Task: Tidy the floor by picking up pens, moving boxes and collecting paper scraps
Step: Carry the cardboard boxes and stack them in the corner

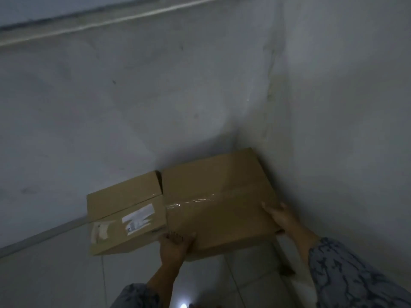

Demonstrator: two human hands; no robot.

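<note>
Patterned sleeves [347, 274] reach forward over the pale tiled floor [55, 274]; left hand [175, 245] grips the near edge of the large cardboard box [218, 196], fingers curled on top; right hand [278, 215] lies with fingers straight along its right side; box flat, brown, shut with glossy clear tape, in the wall corner; touching its left, a smaller cardboard box [126, 212] with white labels, flaps closed, contents unseen
</note>
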